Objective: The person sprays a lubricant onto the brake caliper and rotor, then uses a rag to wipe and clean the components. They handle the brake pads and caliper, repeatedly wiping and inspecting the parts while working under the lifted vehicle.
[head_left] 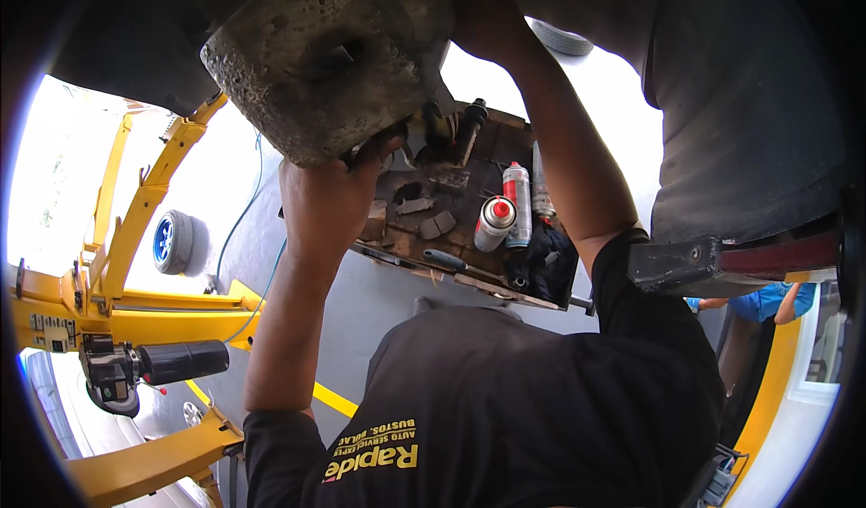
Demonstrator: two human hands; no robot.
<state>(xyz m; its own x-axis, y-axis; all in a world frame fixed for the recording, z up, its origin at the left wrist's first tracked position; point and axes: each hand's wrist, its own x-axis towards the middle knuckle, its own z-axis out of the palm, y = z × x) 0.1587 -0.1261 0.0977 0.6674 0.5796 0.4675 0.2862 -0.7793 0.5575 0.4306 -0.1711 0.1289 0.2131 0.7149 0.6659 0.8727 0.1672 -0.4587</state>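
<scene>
Overhead is a large, dirty, pitted metal part [311, 66], grey-brown, with a dark hollow in its face. My left hand [356, 163] is raised against its lower edge. The thumb is bent inward and the other fingers go out of sight behind the part, so what they close on is hidden. My right hand [478, 16] reaches up in deep shadow by the part's right side, its fingers not visible. A dark cylindrical fitting [471, 122] shows below the part, between my arms.
Beneath stands a work cart [406, 260] with spray cans [517, 203], grey block-shaped pieces [437, 226], a dark-handled tool [444, 260] and a black bag [548, 260]. A yellow lift frame [171, 165] and a wheel [173, 242] are at left. Another person [762, 302] is at far right.
</scene>
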